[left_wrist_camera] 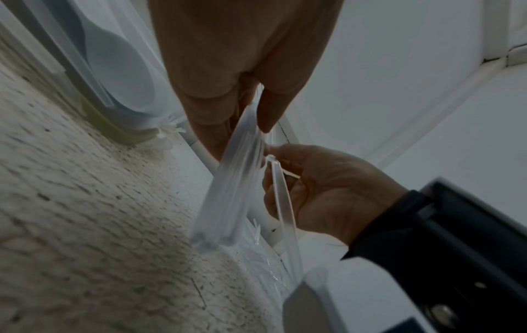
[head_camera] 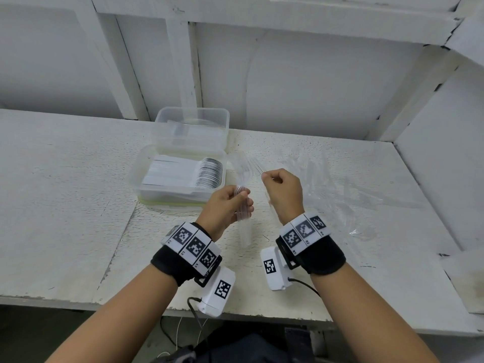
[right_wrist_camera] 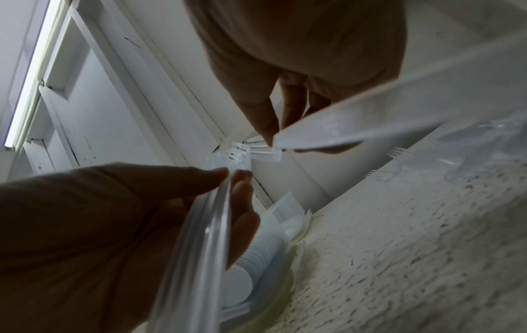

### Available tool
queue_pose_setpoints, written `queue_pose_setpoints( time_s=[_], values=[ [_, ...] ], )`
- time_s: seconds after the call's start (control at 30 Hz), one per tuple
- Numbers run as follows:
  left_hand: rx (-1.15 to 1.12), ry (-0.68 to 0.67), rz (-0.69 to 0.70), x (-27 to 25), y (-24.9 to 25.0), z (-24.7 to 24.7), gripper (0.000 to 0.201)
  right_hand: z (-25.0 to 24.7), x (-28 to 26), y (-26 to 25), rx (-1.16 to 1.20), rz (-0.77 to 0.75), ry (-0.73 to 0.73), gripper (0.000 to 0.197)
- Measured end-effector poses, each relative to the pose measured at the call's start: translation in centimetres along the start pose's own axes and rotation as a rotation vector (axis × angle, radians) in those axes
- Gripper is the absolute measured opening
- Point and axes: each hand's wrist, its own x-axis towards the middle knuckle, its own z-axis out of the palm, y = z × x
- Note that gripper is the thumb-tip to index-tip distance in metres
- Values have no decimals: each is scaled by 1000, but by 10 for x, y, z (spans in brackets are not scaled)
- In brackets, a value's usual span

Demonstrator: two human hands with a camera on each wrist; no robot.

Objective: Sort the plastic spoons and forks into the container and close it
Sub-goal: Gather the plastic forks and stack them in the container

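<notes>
Both hands curl tight — left hand (head_camera: 227, 203) gripping stacked clear forks (head_camera: 242, 205), right hand (head_camera: 284, 191) pinching one fork (left_wrist_camera: 280, 191).

I saw a white-painted work table (head_camera: 65, 205), its coating cracked and chipped along the front edge, with dark specks across the surface. Behind it stood a white panelled wall (head_camera: 301, 87) divided by upright and slanted battens (head_camera: 180, 61). A second white panel (head_camera: 445, 153) closed the right end of the table. Below the front edge, thin dark and white cables (head_camera: 178, 334) hung over a dark area. From the right wrist I noted a bright strip of light (right_wrist_camera: 28, 90) at upper left.
</notes>
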Motion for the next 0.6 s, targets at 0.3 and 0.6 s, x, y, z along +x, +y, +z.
queue_pose_setpoints(
  time_s=[0.3, 0.6],
  values=[
    [198, 111, 86, 8, -3, 4, 13, 1, -8, -9, 187, -23, -107, 17],
    [288, 59, 78, 11, 0, 2, 23, 1, -8, -8, 290, 27, -125, 10]
  ],
)
